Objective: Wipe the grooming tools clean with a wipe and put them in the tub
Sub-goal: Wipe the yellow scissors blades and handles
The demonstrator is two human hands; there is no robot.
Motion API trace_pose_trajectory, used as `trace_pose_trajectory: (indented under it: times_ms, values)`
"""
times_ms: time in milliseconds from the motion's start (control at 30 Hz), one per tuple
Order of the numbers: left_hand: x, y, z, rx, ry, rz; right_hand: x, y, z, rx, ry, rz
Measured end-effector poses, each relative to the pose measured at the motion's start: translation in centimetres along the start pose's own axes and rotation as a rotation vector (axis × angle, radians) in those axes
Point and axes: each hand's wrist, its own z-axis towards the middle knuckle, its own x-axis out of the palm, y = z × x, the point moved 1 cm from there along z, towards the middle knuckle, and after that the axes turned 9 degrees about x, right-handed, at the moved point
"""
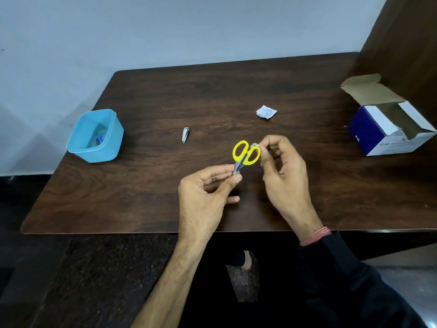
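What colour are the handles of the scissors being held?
Bright yellow handles on the scissors, seen clearly in the head view; the blades are metal grey.

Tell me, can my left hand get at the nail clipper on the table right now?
Probably not yet: the path is clear, but the left hand is pinching the scissors by the blades. The nail clipper lies alone on bare table.

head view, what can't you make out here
- Scissors blade tips: hidden by left hand fingers.
- Wipe: mostly hidden in right hand.
- Blue item in tub: too small to identify.
- Box print: blurred; sachet text too small.
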Motion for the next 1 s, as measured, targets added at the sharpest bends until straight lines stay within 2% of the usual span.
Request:
trace_pose_trajectory:
  times_ms: [100, 200, 567, 733, 867, 900, 1000]
  values:
    - [0.0, 0.0, 0.0, -0.011, -0.018, -0.005, -0.4, -0.1, 0.1, 0.045, -0.057, 0.050]
    - [-0.1, 0.1, 0.1, -0.011, -0.021, 0.010, -0.4, 0.7, -0.4, -0.019, -0.087, 0.043]
    - [0.0, 0.9, 0.0, 0.018, 0.001, 0.094, 0.6, 1.4, -1.1, -0.210, 0.019, -0.231]
    - [0.0, 0.8, -0.1, 0.029, 0.009, 0.087, 0.6, 1.4, -0.9, -0.173, -0.093, -0.273]
    - [-0.2, 0.5, 0.1, 0.017, -0.009, 0.069, 0.9, 1.5, -1.6, -0.298, 0.114, -0.387]
    - [-0.3, 0.5, 0.2, 0.014, -0.014, 0.058, 0.9, 1.5, -1.6, -0.315, 0.122, -0.420]
    - [-0.2, 0.4, 0.2, 0.011, -0.026, 0.037, 0.6, 1.5, -1.2, -0.243, -0.013, -0.396]
